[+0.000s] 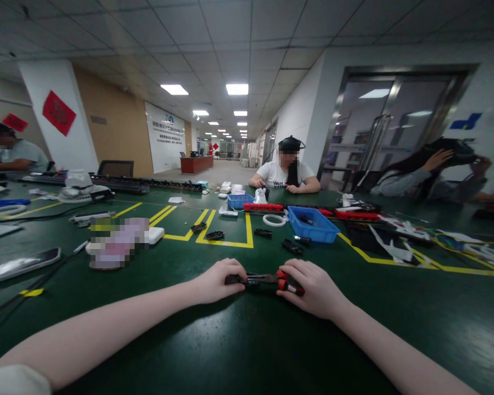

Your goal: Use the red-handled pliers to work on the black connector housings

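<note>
My left hand (224,280) is closed around a small black plastic part (250,279) just above the green table (247,340). In my right hand (310,285) are red-handled pliers (288,285), their jaws pointing left and meeting the black part. Whether the jaws grip it or only touch it, I cannot tell. Similar black parts lie beyond my hands: one (292,246) near the blue bin, another (263,232) farther back, and one (215,235) inside a yellow taped outline. My left fingers hide one end of the held part.
A blue bin (315,233) stands beyond my right hand, beside a white ring (274,220). To the left lie a phone (27,264), a white case (153,235) and a cable (33,285). Across the table sits a person (288,170); cables and strips (395,247) clutter the right.
</note>
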Available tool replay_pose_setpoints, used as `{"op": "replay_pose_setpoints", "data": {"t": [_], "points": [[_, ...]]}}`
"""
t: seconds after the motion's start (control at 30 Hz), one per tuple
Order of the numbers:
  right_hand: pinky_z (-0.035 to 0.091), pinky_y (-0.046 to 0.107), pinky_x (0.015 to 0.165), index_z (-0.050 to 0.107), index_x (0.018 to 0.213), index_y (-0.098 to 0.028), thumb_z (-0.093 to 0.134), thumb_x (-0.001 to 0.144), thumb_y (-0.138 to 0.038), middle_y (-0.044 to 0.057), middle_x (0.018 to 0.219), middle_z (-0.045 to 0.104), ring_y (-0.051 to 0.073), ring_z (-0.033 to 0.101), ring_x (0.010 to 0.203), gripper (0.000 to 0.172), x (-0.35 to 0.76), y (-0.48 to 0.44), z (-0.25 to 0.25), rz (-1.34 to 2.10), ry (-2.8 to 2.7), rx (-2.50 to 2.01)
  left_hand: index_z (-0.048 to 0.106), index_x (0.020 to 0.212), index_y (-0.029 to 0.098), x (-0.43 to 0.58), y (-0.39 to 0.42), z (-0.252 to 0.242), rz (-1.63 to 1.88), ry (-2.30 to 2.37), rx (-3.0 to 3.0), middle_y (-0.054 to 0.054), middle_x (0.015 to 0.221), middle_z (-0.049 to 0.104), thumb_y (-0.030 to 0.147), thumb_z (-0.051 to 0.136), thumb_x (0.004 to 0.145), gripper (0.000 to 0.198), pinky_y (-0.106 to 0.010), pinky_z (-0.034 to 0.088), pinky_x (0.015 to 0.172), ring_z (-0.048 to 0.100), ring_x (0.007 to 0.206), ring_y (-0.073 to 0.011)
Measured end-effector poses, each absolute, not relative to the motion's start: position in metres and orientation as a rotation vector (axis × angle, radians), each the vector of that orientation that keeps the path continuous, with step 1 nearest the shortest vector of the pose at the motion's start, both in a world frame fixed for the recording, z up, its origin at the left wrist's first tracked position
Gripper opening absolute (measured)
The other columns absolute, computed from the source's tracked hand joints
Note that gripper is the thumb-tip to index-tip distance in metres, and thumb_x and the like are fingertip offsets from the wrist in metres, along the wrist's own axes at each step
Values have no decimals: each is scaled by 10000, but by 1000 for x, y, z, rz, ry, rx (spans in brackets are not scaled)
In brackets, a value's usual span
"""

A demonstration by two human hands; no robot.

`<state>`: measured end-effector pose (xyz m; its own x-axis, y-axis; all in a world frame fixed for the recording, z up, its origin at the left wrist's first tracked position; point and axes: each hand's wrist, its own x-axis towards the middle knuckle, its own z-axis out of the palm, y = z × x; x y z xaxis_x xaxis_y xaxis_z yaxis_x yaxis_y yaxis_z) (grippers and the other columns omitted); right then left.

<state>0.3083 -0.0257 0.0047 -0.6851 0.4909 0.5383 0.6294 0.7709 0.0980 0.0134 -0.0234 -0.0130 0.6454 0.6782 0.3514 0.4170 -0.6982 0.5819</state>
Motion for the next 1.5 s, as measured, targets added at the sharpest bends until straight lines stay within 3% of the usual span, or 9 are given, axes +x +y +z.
{"op": "replay_pose_setpoints", "data": {"t": [0.8, 1.07, 1.27, 1.5], "points": [[543, 363, 740, 616, 1042, -180, 677, 814, -402, 94, 985, 656, 220, 648, 835, 325, 305, -29, 7, -316, -2523, -894, 685, 958, 193, 15, -20, -17, 777, 865, 2411, -65, 1134, 647, 215, 654, 880, 87, -385, 449, 976, 596, 1062, -217], [559, 377, 776, 614, 1158, -168, 676, 813, -391, 112, 1023, 671, 238, 660, 887, 415, 312, -26, 10, -305, -2555, -901, 695, 1014, 212, 15, -21, -14, 746, 824, 2416, -61, 1180, 633, 205, 646, 893, 131, -396, 436, 1011, 586, 1108, -214], [528, 337, 673, 637, 991, -186, 671, 814, -407, 68, 886, 664, 207, 639, 775, 285, 309, -26, 11, -270, -2575, -989, 701, 1019, 206, 16, -21, -12, 738, 827, 2422, -66, 1193, 641, 199, 637, 900, 135, -399, 429, 1010, 586, 1115, -218], [483, 343, 673, 623, 954, -174, 611, 857, -456, 77, 877, 661, 210, 616, 763, 298, 304, -29, 13, -306, -2591, -1022, 716, 1013, 211, 14, -16, -17, 771, 756, 2450, -53, 1199, 657, 204, 669, 882, 139, -349, 432, 976, 604, 1094, -208]]}}
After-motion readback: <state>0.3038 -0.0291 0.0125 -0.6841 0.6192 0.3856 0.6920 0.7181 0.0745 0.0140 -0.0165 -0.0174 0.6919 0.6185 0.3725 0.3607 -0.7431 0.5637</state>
